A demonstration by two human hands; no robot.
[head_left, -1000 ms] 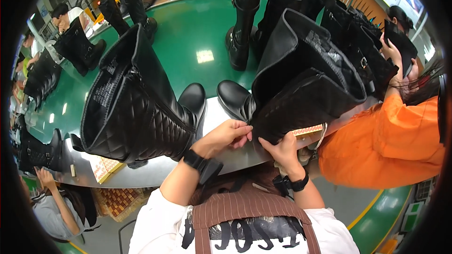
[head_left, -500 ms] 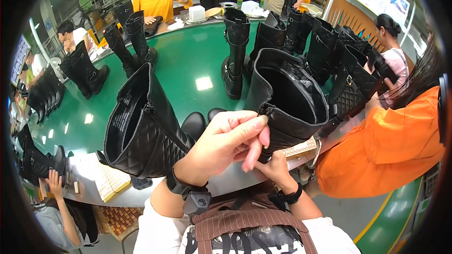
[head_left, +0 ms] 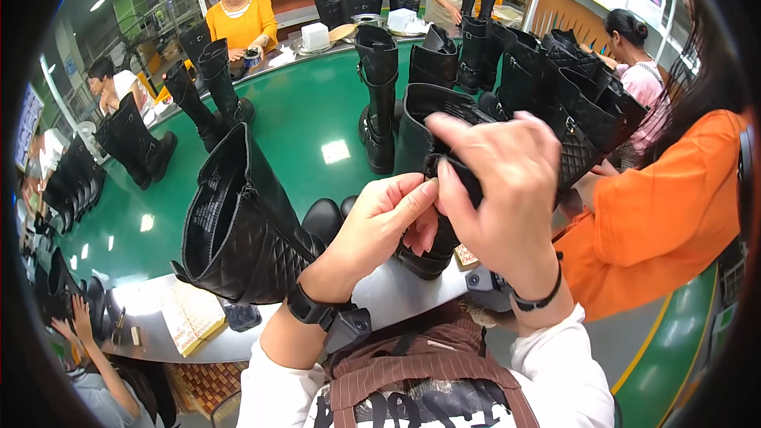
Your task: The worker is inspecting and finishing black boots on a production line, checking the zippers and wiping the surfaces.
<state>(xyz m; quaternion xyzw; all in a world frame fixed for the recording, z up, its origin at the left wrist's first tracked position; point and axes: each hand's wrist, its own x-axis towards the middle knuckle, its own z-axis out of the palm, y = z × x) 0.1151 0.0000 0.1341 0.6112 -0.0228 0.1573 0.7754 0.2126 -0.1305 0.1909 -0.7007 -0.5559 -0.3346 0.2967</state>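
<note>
A tall black boot [head_left: 414, 143] stands upright at the table's edge in front of me. My left hand [head_left: 380, 218] pinches at the top of its shaft, by the zipper end; the small part between the fingertips is hidden. Over the boot's opening, my right hand [head_left: 507, 178] has thumb and forefinger apart, the thumb tip close to the left fingertips. This hand covers much of the shaft, and its other fingers are partly hidden. Left of my hands stands another black quilted boot [head_left: 265, 257], its open top tilted toward me and its zipper running down the side.
More black boots stand on the green table [head_left: 293, 147], crowded at the right [head_left: 583, 123] and in a row at far left [head_left: 75, 166]. A yellow-and-white box [head_left: 190, 317] lies by the near edge. A person in orange [head_left: 658, 206] is close on my right; others work around.
My right hand has come up from low on the boot's shaft to its top opening. The left hand stays pinched at the zipper end. The view has shifted slightly.
</note>
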